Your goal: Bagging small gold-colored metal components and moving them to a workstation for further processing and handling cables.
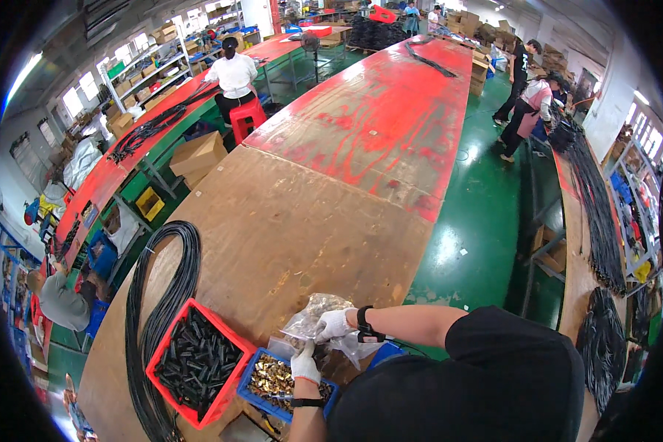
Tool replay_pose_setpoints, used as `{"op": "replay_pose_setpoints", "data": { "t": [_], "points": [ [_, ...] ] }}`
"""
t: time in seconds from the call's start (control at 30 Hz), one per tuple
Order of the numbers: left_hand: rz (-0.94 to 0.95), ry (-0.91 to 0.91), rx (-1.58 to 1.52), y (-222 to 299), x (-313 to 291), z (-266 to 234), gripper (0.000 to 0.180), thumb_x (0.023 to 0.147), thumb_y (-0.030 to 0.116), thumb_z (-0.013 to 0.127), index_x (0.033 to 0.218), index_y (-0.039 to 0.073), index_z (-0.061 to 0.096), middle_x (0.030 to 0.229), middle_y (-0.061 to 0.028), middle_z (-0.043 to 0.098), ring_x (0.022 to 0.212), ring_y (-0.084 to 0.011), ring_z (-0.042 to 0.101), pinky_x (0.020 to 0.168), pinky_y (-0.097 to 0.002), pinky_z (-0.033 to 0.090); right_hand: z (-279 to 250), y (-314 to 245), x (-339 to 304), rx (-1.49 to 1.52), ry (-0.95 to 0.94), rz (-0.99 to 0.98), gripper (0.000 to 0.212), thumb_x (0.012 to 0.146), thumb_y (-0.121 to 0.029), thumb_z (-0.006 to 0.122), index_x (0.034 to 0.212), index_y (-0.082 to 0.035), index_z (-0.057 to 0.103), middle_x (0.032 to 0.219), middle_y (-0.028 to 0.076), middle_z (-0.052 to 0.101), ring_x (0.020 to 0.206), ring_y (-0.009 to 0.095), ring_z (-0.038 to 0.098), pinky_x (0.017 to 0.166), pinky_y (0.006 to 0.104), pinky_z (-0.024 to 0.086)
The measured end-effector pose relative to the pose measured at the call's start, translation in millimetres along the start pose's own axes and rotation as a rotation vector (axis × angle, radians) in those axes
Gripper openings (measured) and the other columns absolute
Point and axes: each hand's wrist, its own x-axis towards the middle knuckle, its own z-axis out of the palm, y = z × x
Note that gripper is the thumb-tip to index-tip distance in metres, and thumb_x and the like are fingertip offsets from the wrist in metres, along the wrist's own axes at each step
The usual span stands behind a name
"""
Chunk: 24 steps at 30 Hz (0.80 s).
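A clear plastic bag (311, 315) with small pieces inside is held at its near edge by both of my white-gloved hands. My left hand (305, 365) is closed on the bag's lower edge, above a blue bin (255, 398) of small brass-coloured metal parts (274, 377). From the right, my right hand (334, 325) grips the bag with bent fingers. More of the clear plastic hangs below the right hand. To the left stands a red bin (237, 340) full of short black plastic pieces (199, 361).
A coiled bundle of black cables (144, 317) lies along the table's left edge. The long table (295, 228) runs away from me, brown near and red far. People work at side tables. A yellow crate (149, 203) and cardboard box (199, 156) are at the left.
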Motion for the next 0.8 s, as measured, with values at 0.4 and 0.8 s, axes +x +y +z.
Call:
{"op": "replay_pose_setpoints", "data": {
  "t": [0.4, 0.8],
  "points": [
    [0.086, 0.111, 0.305, 11, -7, 16, 0.02, 0.094, 0.016, 0.065, 0.103, 0.0, 0.074, 0.088, -0.0097, 0.073, 0.071, -0.021, 0.07, 0.062, -0.0352, 0.059, 3, -11, 4, -0.287, -0.001, -0.03, 0.045, 0.084, -0.038, 0.069, 0.109, -0.001, 0.074, 0.104, 0.023, 0.074, 0.095, 0.041, 0.071, 0.084, 0.0471, 0.054],
    [0.25, 0.306, 0.501, -14, -8, -5, 0.029, 0.093, 0.017, 0.063, 0.104, -0.007, 0.075, 0.093, -0.0104, 0.075, 0.08, -0.0186, 0.065, 0.077, -0.0351, 0.051, 16, -48, -31, -0.532, 0.367, 0.047, 0.041, 0.085, -0.045, 0.059, 0.094, -0.01, 0.077, 0.094, 0.022, 0.074, 0.089, 0.042, 0.071, 0.078, 0.0517, 0.056]
  ]
}}
